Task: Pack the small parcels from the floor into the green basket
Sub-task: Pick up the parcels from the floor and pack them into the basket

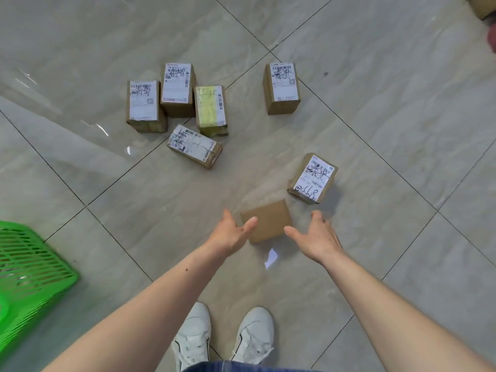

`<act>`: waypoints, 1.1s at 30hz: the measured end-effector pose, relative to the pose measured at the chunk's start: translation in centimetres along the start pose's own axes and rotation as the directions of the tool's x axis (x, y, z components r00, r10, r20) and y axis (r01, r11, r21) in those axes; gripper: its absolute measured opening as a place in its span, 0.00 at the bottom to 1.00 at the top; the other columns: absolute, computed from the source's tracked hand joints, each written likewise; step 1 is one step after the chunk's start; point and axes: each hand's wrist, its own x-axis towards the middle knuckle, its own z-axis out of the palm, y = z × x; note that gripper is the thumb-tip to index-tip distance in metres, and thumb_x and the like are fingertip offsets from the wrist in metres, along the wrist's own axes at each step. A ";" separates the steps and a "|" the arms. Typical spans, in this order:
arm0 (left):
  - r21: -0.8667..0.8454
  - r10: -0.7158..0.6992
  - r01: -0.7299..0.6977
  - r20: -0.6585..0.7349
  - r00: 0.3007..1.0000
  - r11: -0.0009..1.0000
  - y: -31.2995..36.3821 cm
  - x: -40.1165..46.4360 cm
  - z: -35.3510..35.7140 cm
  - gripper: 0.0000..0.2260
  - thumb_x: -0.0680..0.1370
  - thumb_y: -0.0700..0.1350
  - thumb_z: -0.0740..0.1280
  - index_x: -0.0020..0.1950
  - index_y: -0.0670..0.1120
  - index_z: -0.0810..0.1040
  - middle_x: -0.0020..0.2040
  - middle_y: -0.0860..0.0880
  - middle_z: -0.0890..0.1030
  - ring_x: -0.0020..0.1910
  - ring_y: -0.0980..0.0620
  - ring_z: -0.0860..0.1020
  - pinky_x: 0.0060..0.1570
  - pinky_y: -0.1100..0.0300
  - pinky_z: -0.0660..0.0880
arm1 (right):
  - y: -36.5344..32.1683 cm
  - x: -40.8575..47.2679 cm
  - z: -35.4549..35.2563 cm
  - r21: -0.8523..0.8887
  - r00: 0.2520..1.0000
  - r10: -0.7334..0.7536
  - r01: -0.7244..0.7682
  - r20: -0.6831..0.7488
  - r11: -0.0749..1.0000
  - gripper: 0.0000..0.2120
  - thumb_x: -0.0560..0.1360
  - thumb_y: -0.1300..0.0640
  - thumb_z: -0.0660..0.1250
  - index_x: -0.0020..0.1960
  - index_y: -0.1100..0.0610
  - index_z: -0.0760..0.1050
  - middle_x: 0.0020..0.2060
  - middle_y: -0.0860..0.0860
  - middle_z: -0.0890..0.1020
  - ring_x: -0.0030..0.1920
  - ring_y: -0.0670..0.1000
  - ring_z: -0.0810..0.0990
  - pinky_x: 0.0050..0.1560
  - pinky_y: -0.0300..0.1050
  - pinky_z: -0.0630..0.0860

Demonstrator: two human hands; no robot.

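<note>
At the left edge of the grey tiled floor stands the green plastic slatted basket, only partly in view. Further up, left of the middle, four small brown cardboard parcels with white labels cluster together; one of them carries a yellow-tinted label, and another lies tilted just below the group. My left hand is spread wide, its fingers reaching toward the left side of a plain brown cardboard box lying on the floor just ahead of my white sneakers. I cannot tell whether the fingertips touch it. My right hand is likewise wide and holds nothing, near the box's right side. Just beyond it sits a tilted labelled parcel, and further up a single upright labelled parcel stands well apart.
</note>
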 end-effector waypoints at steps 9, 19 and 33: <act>-0.039 -0.050 0.056 0.148 0.988 0.998 -3.0 12.2 3.7 0.36 0.76 0.52 0.70 0.74 0.45 0.51 0.68 0.44 0.70 0.61 0.42 0.73 0.55 0.45 0.78 | 1.0 12.6 5.7 0.025 0.997 -0.048 0.047 0.056 0.999 0.39 0.74 0.41 0.67 0.74 0.63 0.58 0.72 0.57 0.69 0.72 0.58 0.68 0.68 0.49 0.68; -0.106 0.085 -0.076 0.079 0.993 0.991 -3.3 12.6 2.8 0.18 0.73 0.49 0.73 0.56 0.41 0.72 0.51 0.45 0.76 0.52 0.45 0.78 0.51 0.46 0.80 | -0.5 12.1 5.5 0.209 0.990 -0.109 0.089 0.088 0.974 0.22 0.77 0.44 0.65 0.64 0.58 0.74 0.61 0.53 0.80 0.61 0.55 0.79 0.65 0.53 0.74; -0.363 0.068 -0.154 -0.237 0.969 0.919 0.6 -11.8 -13.1 0.15 0.69 0.52 0.76 0.44 0.53 0.71 0.50 0.43 0.80 0.52 0.42 0.80 0.53 0.41 0.78 | -14.6 -12.1 -4.7 0.162 0.953 -0.303 0.296 0.014 0.941 0.21 0.77 0.42 0.62 0.65 0.51 0.71 0.58 0.50 0.80 0.59 0.53 0.78 0.62 0.52 0.74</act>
